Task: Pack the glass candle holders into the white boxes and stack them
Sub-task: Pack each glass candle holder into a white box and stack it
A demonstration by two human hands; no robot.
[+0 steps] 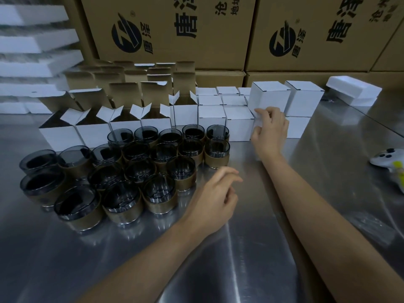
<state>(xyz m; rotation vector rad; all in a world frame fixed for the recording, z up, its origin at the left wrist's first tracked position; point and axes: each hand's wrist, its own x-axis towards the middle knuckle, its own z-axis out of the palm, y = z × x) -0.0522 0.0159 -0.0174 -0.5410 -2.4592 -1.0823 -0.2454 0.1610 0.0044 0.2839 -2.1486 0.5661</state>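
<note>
Several dark glass candle holders with brown sleeves stand grouped on the steel table at the left. Behind them runs a row of open white boxes with raised flaps, then closed white boxes to the right. A closed white box sits stacked on the second layer, another beside it. My right hand rests against the lower front corner of that stacked box and the box below it, fingers bent. My left hand hovers over the table right of the glasses, fingers loosely curled, holding nothing.
Large brown cartons with printed logos form a wall at the back. White foam sheets are piled at far left, a foam piece at back right. A white controller-like device lies at the right edge.
</note>
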